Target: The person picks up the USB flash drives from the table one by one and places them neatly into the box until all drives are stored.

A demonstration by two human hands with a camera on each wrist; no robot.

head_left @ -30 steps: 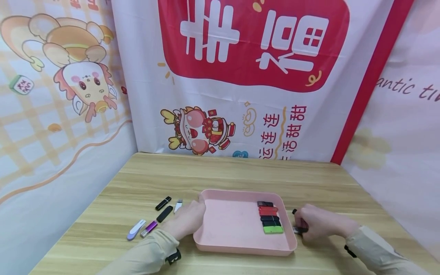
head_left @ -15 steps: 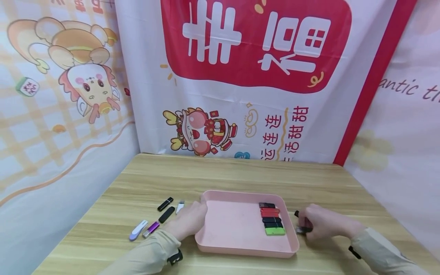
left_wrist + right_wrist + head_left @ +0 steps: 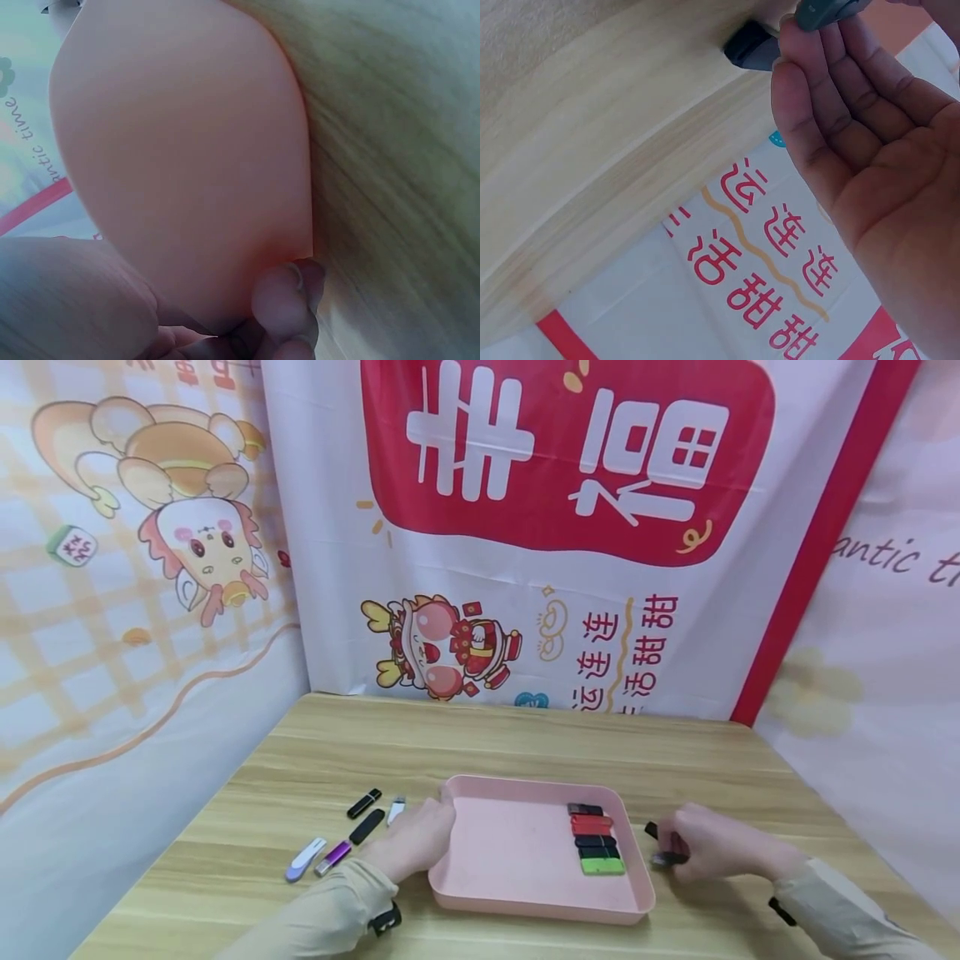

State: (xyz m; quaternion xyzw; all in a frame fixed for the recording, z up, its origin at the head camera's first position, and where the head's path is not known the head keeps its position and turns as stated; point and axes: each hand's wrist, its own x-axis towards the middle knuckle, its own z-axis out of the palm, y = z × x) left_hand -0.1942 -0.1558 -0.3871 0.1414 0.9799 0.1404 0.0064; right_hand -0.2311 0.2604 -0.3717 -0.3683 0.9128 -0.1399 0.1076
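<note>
My left hand [image 3: 422,837] grips the left wall of a shallow pink tray [image 3: 525,903]; the left wrist view shows the thumb and fingers [image 3: 283,304] on either side of its edge. Just outside the tray's right wall, my right hand [image 3: 716,845] pinches a dark USB stick [image 3: 829,10] at the fingertips, its metal end [image 3: 663,859] toward the tray. Close by those fingers, a black USB stick [image 3: 751,46] lies on the table. Inside the tray, along its right side, lies a column of USB sticks: several dark ones, a red one [image 3: 591,824] and a green one [image 3: 602,866].
Left of the tray, several loose USB sticks lie on the wooden table: black ones [image 3: 367,827], a purple one [image 3: 333,858], a white and lilac one [image 3: 305,860], and a white one [image 3: 397,810] by my left hand. Printed cloth [image 3: 337,635] hangs behind and at both sides.
My right hand and the pinched USB stick have shifted slightly rightward from the tray wall. The whole head view has drifted a little. My left hand keeps its grip on the tray.
</note>
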